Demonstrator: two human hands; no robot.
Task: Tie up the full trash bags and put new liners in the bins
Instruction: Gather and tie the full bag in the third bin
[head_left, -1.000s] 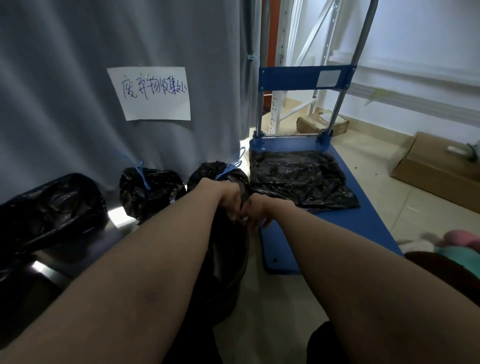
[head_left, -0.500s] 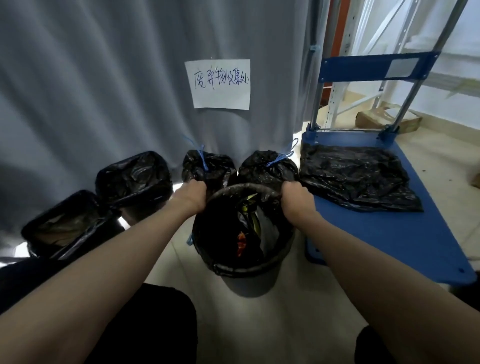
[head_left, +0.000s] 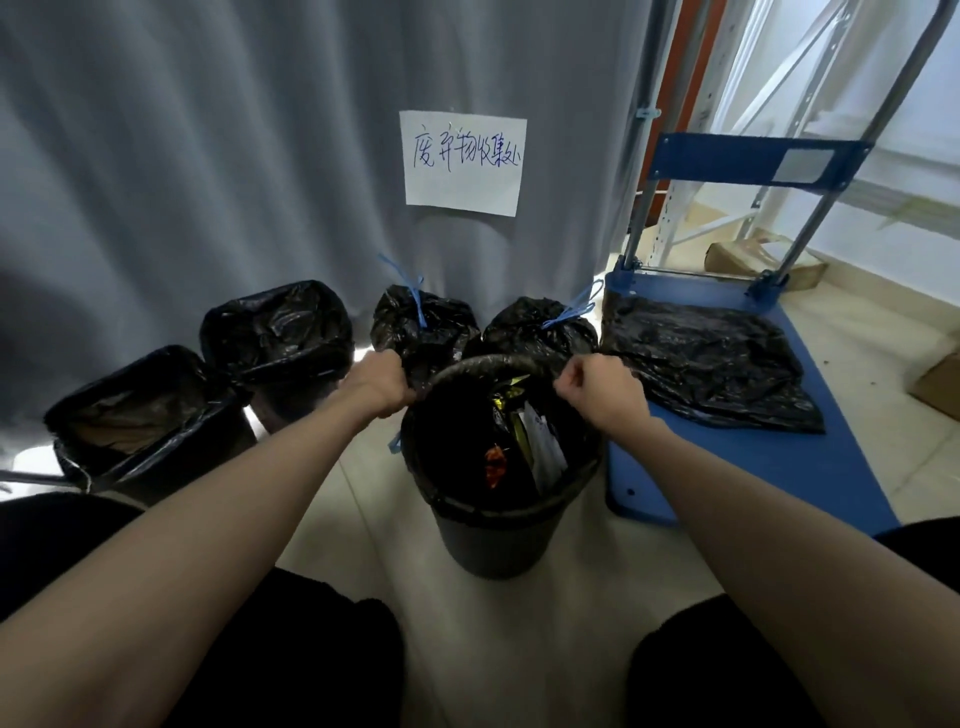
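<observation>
A dark round bin (head_left: 498, 540) stands on the floor in front of me, lined with a black trash bag (head_left: 457, 499) holding wrappers. My left hand (head_left: 376, 384) grips the bag's rim at the far left of the bin. My right hand (head_left: 597, 389) pinches the rim at the far right, fingers curled. Behind the bin sit two tied black bags (head_left: 423, 332) (head_left: 540, 332) with blue ties. Two more lined bins (head_left: 280, 332) (head_left: 140, 415) stand to the left. Flat black liners (head_left: 706, 358) lie on the blue cart.
A blue platform cart (head_left: 779, 467) with a metal handle stands right of the bin. A grey curtain (head_left: 208, 156) with a handwritten paper sign (head_left: 462, 163) hangs behind. Cardboard boxes (head_left: 940, 384) lie on the floor at the far right. My dark-clothed knees frame the bottom.
My hands were together at the bag's mouth a second ago; they have spread apart to opposite sides of the bin's rim. The view has swung left and down onto the open bin.
</observation>
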